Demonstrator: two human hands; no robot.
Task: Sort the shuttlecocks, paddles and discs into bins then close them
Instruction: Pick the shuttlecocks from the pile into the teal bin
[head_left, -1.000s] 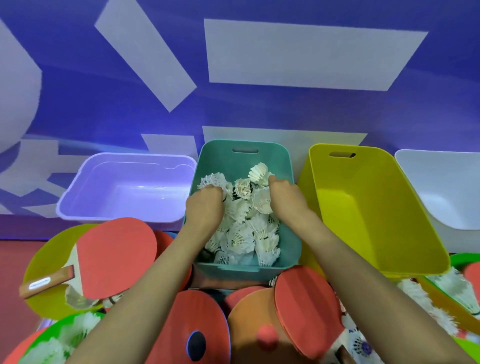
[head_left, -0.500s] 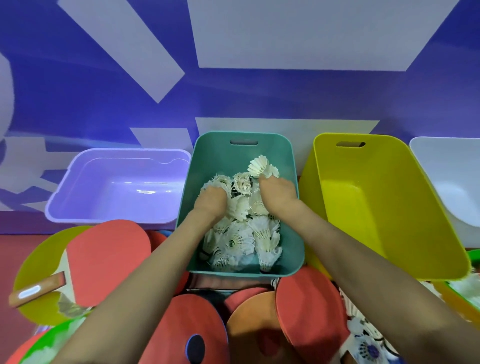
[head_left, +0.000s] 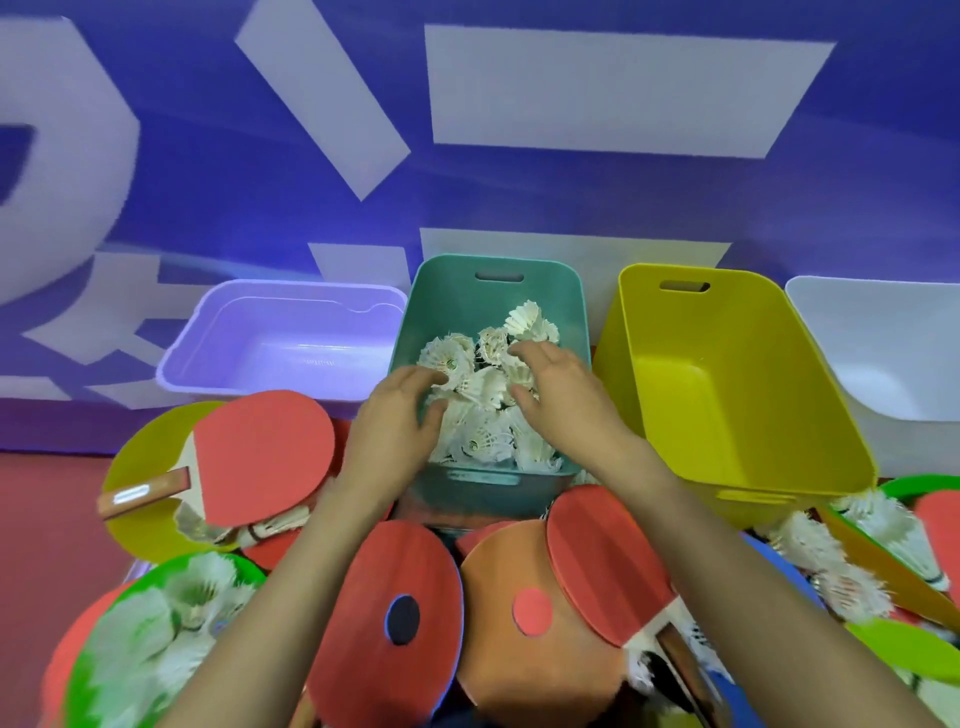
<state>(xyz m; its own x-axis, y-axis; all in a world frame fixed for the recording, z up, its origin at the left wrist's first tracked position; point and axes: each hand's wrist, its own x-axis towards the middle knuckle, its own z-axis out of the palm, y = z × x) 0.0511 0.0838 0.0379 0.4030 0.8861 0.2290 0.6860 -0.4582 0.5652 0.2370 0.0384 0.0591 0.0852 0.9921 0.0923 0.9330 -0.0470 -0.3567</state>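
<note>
While you are reaching both arms forward, your left hand (head_left: 395, 415) is hovering over the near left side of the teal bin (head_left: 457, 301), fingers loosely spread, thumb apart, gripping nothing; your right hand (head_left: 561, 389) is hanging just beside it over the bin's right half, fingers likewise splayed and holding nothing; whether the fingertips are touching the feathers I cannot tell. White shuttlecocks (head_left: 488, 400) are lying heaped inside the teal bin, filling most of its floor. To its left the purple bin (head_left: 280, 338) is sitting open; to its right the yellow bin (head_left: 727, 374) is standing tilted, and the white bin (head_left: 883, 353) is showing at the frame's edge beyond it. Nearer you, a red paddle (head_left: 265, 457) is resting on a yellow disc (head_left: 130, 467), its handle pointing left; a second red paddle (head_left: 597, 561) is lying under your right forearm, overlapping an orange disc (head_left: 498, 665); a red disc (head_left: 363, 649) with a dark spot is lying between your arms. Loose shuttlecocks (head_left: 831, 577) are lying scattered at the right; more are sitting blurred on a green disc (head_left: 88, 670) at lower left.
</note>
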